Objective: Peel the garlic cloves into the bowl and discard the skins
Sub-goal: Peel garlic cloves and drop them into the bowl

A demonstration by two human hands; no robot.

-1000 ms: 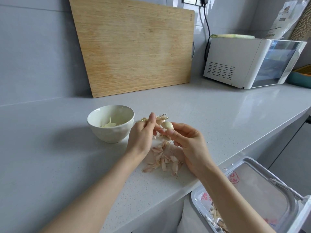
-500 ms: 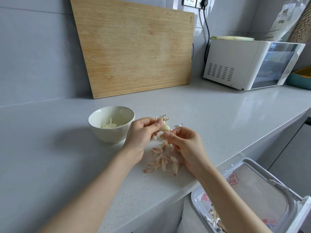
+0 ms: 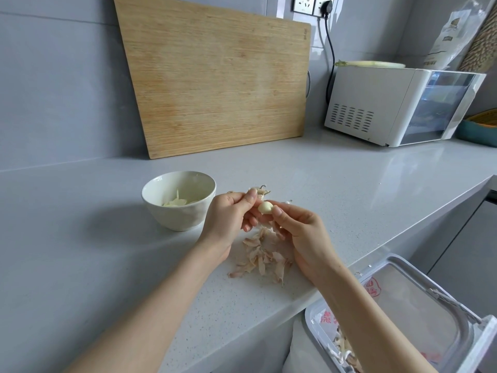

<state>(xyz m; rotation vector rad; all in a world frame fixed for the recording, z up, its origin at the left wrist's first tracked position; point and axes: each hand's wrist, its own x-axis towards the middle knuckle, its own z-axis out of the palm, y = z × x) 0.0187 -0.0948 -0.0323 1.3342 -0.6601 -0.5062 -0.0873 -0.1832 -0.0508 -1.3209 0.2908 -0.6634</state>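
Note:
A pale, bare garlic clove (image 3: pixel 265 207) is pinched between the fingertips of my left hand (image 3: pixel 228 220) and my right hand (image 3: pixel 301 232), a little above the grey counter. My left thumb lies over its left end and my right fingertips hold its right end. Just left of my hands stands a white bowl (image 3: pixel 172 218) with peeled cloves inside. Under my hands lies a heap of loose garlic skins (image 3: pixel 259 258). A dry stem scrap (image 3: pixel 262 191) sits behind my left thumb.
A big wooden cutting board (image 3: pixel 215 76) leans on the back wall. A white countertop appliance (image 3: pixel 400 103) stands at the back right. Below the counter edge at the right, an open bin (image 3: pixel 403 308) lined with a bag holds skins.
Both hands have stayed over the skin heap and turned the clove between the fingertips. It shows bare again after being mostly covered half a second ago.

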